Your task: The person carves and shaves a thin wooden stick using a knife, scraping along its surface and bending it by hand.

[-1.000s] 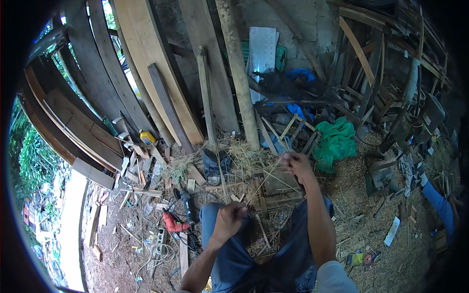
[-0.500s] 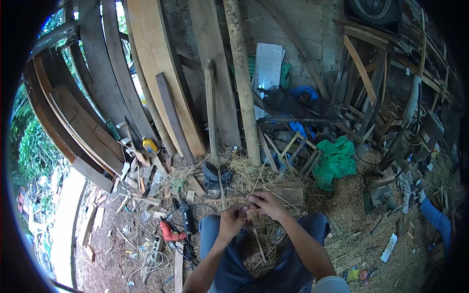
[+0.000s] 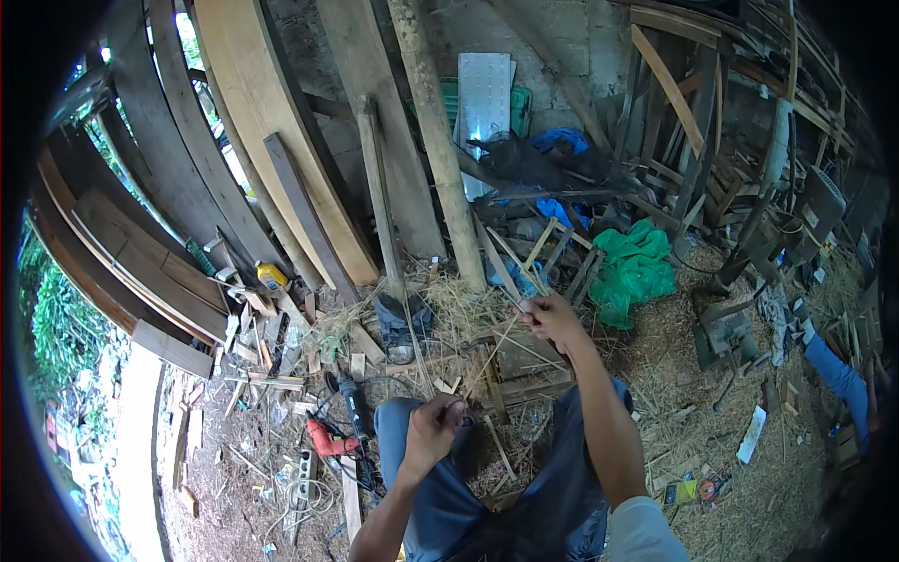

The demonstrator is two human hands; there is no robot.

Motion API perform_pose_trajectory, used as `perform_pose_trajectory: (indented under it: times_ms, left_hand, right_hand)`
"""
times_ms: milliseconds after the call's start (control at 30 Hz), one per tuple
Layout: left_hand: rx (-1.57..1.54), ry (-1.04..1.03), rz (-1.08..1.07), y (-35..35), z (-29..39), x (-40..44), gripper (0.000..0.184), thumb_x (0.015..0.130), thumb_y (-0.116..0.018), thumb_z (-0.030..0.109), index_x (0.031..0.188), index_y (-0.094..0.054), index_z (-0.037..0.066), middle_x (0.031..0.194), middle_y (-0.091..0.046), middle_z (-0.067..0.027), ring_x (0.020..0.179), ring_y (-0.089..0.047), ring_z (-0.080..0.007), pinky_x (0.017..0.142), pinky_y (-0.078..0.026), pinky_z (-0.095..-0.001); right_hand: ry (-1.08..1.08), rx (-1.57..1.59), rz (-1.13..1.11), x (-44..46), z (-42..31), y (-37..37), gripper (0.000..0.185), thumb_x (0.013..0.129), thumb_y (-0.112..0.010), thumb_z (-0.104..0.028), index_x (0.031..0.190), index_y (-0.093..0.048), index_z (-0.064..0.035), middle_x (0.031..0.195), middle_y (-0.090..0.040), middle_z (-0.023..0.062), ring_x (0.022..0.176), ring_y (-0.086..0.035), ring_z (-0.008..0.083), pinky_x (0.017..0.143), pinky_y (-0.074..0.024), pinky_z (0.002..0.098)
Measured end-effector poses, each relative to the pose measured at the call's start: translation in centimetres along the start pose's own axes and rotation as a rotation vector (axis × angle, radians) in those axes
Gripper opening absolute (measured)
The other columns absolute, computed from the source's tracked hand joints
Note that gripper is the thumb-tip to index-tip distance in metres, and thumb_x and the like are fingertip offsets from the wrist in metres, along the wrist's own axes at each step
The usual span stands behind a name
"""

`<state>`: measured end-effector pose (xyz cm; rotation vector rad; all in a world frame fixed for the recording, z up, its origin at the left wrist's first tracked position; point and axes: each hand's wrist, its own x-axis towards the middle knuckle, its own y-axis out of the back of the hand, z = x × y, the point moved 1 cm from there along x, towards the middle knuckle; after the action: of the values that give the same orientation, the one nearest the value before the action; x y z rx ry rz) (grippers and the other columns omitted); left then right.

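My left hand [image 3: 434,427] is closed above my left knee, its fingers curled round something too thin to make out. Farther forward and to the right, my right hand [image 3: 552,323] is pinched closed, and what it grips is also too small to name. Thin pale strips run near both hands, but whether they are held cannot be told. Loose straw [image 3: 456,304] lies on the ground beyond the hands. Between my legs and the straw sits a low wooden block [image 3: 534,356].
A red drill [image 3: 330,440] and a dark grinder [image 3: 356,405] lie left of my legs, by a power strip [image 3: 304,478]. Boards [image 3: 281,122] and a pole [image 3: 435,140] lean ahead. Green plastic [image 3: 635,273] lies right. A blue-sleeved arm [image 3: 838,382] shows far right.
My hands were apart, came together half a second ago, and are apart again. The right hand has moved forward and to the right; the left has shifted slightly left. The view has also shifted.
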<state>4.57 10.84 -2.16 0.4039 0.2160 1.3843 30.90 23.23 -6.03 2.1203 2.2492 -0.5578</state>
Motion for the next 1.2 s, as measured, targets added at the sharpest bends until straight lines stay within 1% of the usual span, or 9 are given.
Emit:
perform_pose_trajectory:
  times_ms: [167,267,367,433,533,700,800,1033,1200]
  left_hand:
    - [0.017,0.014,-0.029,0.5,0.2,-0.2,0.009,0.089,-0.058,0.007,0.089,-0.064,0.000,0.064,-0.061,-0.0062,0.057,-0.057,-0.0095,0.054,-0.044,-0.0255]
    - [0.031,-0.006,-0.062,1.4,-0.6,-0.9,0.013,0.091,-0.056,0.010,0.089,-0.064,0.000,0.064,-0.058,-0.0037,0.057,-0.054,-0.0081,0.054,-0.042,-0.0237]
    - [-0.018,0.051,-0.055,2.8,-1.7,-1.3,0.016,0.093,-0.054,0.013,0.089,-0.063,0.000,0.064,-0.055,-0.0012,0.055,-0.050,-0.0071,0.052,-0.040,-0.0227]
    - [-0.084,0.102,-0.015,3.2,-2.1,-0.7,0.017,0.094,-0.052,0.013,0.089,-0.062,0.000,0.064,-0.054,-0.0005,0.054,-0.048,-0.0068,0.051,-0.039,-0.0229]
    - [-0.125,0.108,-0.017,2.6,-2.9,1.0,0.018,0.095,-0.051,0.013,0.089,-0.062,-0.001,0.063,-0.053,0.0006,0.053,-0.046,-0.0060,0.050,-0.039,-0.0233]
    - [-0.134,0.057,0.064,0.2,-4.3,3.2,0.017,0.093,-0.052,0.012,0.091,-0.064,0.001,0.060,-0.054,-0.0013,0.052,-0.048,-0.0077,0.050,-0.040,-0.0255]
    - [-0.115,0.070,0.066,-0.5,-3.7,3.9,0.016,0.093,-0.053,0.012,0.093,-0.065,0.001,0.061,-0.056,-0.0035,0.053,-0.050,-0.0098,0.051,-0.041,-0.0272]
    - [0.014,-0.027,0.084,-0.5,-4.2,3.8,0.015,0.091,-0.054,0.012,0.094,-0.065,0.001,0.061,-0.057,-0.0055,0.054,-0.051,-0.0118,0.053,-0.042,-0.0299]
    - [-0.078,0.066,0.016,-0.5,-3.9,3.1,0.016,0.091,-0.054,0.012,0.091,-0.064,0.000,0.060,-0.055,-0.0045,0.055,-0.050,-0.0101,0.055,-0.042,-0.0280]
  right_hand:
    - [0.027,-0.022,0.031,-0.1,-0.3,-0.3,0.022,0.092,-0.059,-0.020,0.090,-0.064,0.0019,0.062,-0.049,-0.0030,0.046,-0.035,0.0029,0.039,-0.0247,0.0214]
    - [0.071,-0.067,0.279,1.0,-0.2,2.1,0.024,0.092,-0.060,-0.022,0.090,-0.064,0.0010,0.062,-0.050,-0.0028,0.045,-0.036,0.0034,0.039,-0.0245,0.0214]
    - [0.270,0.073,0.345,1.3,-0.8,3.9,0.030,0.093,-0.057,-0.029,0.090,-0.065,-0.0004,0.061,-0.051,-0.0029,0.045,-0.038,0.0040,0.039,-0.0252,0.0220]
    - [0.057,-0.139,0.237,-0.4,-0.6,1.5,0.043,0.092,-0.055,-0.043,0.097,-0.065,-0.0012,0.057,-0.048,-0.0019,0.045,-0.037,0.0041,0.041,-0.0262,0.0222]
    - [0.080,-0.544,-0.095,-2.8,-0.1,-3.2,0.041,0.097,-0.047,-0.038,0.108,-0.064,-0.0021,0.056,-0.043,-0.0023,0.050,-0.039,0.0061,0.047,-0.0293,0.0216]
    - [0.046,-0.116,-0.503,-3.8,1.0,-7.0,0.036,0.099,-0.046,-0.019,0.131,-0.046,-0.0019,0.069,-0.048,-0.0012,0.057,-0.041,0.0060,0.049,-0.0315,0.0223]
    - [-0.029,-0.119,-0.450,-3.7,2.1,-9.0,0.034,0.099,-0.047,-0.019,0.126,-0.049,0.0006,0.066,-0.044,0.0002,0.052,-0.031,0.0047,0.045,-0.0272,0.0197]
    - [-0.207,-0.030,-0.435,-2.0,2.4,-7.5,0.019,0.095,-0.055,-0.019,0.097,-0.062,-0.0019,0.070,-0.055,-0.0014,0.051,-0.039,0.0025,0.044,-0.0282,0.0182]
    - [-0.174,-0.179,-0.301,-2.3,1.5,-7.2,0.018,0.094,-0.056,-0.016,0.098,-0.063,-0.0004,0.069,-0.054,-0.0017,0.049,-0.036,0.0018,0.042,-0.0273,0.0184]
